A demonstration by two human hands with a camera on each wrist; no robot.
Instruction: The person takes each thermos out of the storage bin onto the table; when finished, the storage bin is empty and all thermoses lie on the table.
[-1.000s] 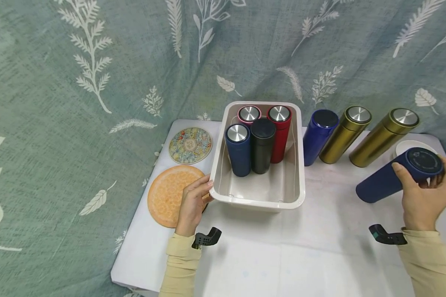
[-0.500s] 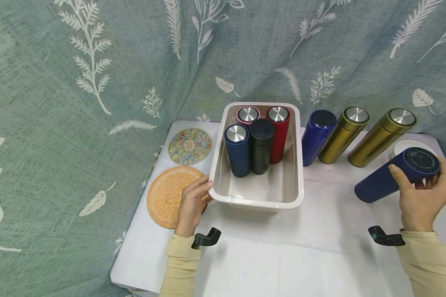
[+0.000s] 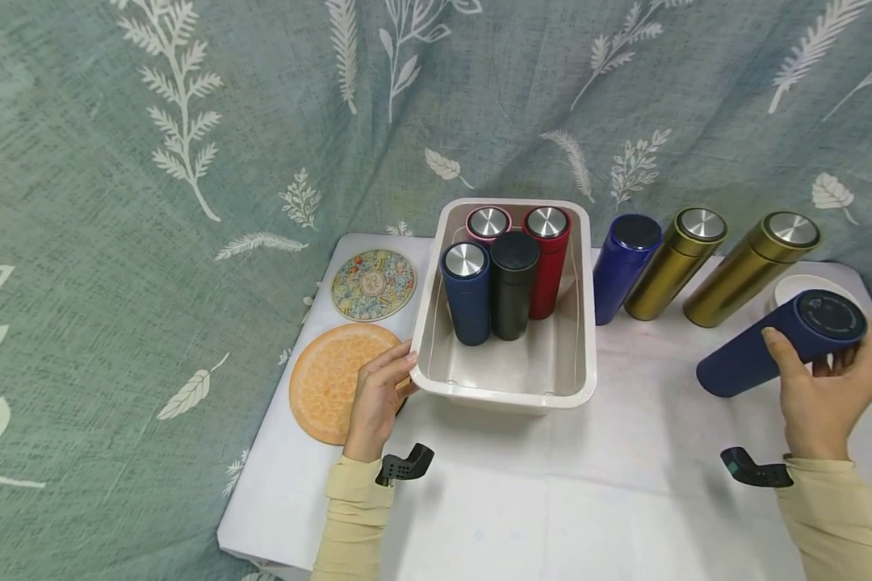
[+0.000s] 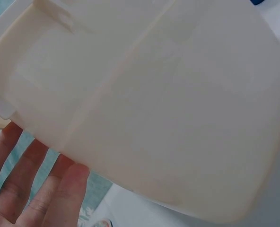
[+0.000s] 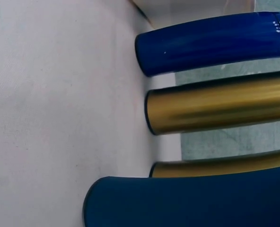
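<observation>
My left hand (image 3: pixel 374 399) touches the left front corner of a cream plastic bin (image 3: pixel 505 399); in the left wrist view its fingertips (image 4: pixel 76 177) lie against the edge of the wall. Inside stand a navy thermos bottle (image 3: pixel 469 307), a black one (image 3: pixel 513 298), a red one (image 3: pixel 547 278) and a pink-rimmed one (image 3: pixel 488 223). My right hand (image 3: pixel 824 403) grips another navy thermos bottle (image 3: pixel 759 351) near its upper end, thumb on the near side. That end is black with faint print. In the right wrist view the navy bottle (image 5: pixel 192 203) overlaps a gold one.
A glossy blue bottle (image 3: pixel 622 270) and two gold bottles (image 3: pixel 674 266) stand right of the bin. Behind the held bottle is a white round dish (image 3: pixel 807 282). At left lie an orange round mat (image 3: pixel 334 383) and a patterned round mat (image 3: pixel 373 284). A leaf-print curtain hangs behind.
My right hand shifts its hold slightly on the navy thermos bottle, while the bottle stays at nearly the same spot. The left hand and the bin hardly move.
</observation>
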